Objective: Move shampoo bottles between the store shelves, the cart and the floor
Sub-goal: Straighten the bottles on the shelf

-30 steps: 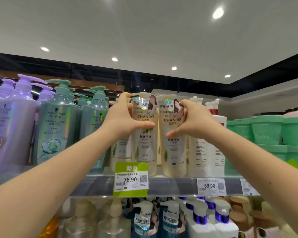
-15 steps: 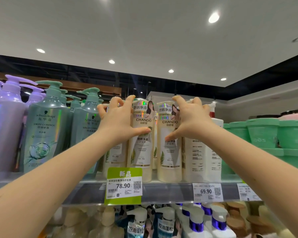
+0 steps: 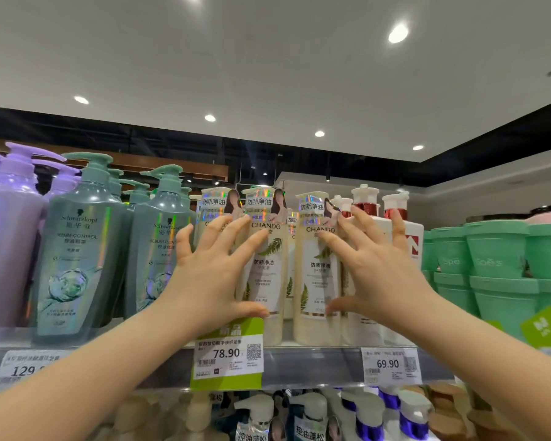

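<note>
We are holding our left hand and right hand up at the shelf, both with fingers straight and fanned wide, gripping nothing. Two cream bottles are standing upright side by side between the hands: the left CHANDO bottle at our left fingertips, the right CHANDO bottle beside our right thumb (whether skin is actually touching plastic, we cannot tell). To the left of the left hand, green Schwarzkopf pump bottles are standing; to the right of the right hand, mint tubs are sitting stacked. A 78.90 price tag is hanging just below our left wrist.
</note>
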Demonstrator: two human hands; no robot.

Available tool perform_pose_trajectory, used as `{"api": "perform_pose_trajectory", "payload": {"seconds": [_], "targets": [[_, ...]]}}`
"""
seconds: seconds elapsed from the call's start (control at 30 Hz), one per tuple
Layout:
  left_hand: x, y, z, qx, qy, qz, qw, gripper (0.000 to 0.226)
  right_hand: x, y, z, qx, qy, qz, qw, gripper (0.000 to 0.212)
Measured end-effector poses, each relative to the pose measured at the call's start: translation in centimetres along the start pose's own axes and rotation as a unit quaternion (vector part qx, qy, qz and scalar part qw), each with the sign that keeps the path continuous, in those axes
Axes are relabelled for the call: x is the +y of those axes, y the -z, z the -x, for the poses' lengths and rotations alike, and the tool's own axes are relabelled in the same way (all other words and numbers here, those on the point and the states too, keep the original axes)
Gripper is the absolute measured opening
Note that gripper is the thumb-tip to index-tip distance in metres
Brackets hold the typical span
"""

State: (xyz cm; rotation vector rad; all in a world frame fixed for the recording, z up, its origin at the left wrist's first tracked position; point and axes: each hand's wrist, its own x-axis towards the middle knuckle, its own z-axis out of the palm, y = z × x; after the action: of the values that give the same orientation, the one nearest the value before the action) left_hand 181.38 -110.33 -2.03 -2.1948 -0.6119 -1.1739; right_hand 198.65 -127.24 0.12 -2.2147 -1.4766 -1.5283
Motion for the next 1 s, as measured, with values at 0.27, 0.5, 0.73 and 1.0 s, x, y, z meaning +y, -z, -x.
{"api": "perform_pose_trajectory", "payload": {"seconds": [0.27, 0.5, 0.73, 1.0], "targets": [[-0.3, -0.9, -0.4, -0.017, -0.013, -0.06, 0.998, 0.114, -0.6, 0.3, -1.3, -0.035, 0.029, 0.086, 0.995, 0.111], [0.7, 0.4, -0.7, -0.036, -0.016, -0.082, 0.996, 0.115, -1.9, -0.7, -2.7, -0.046, 0.036, 0.121, 0.991, 0.105], [1.1, 0.0, -1.6, -0.049, -0.006, -0.069, 0.996, 0.114, -2.5, -2.1, -3.2, -0.055, 0.035, 0.129, 0.99, 0.089], [1.0, -0.3, -2.2, -0.046, -0.023, -0.083, 0.995, 0.122, -3.3, -3.6, -2.1, -0.072, 0.041, 0.115, 0.99, 0.104]]}}
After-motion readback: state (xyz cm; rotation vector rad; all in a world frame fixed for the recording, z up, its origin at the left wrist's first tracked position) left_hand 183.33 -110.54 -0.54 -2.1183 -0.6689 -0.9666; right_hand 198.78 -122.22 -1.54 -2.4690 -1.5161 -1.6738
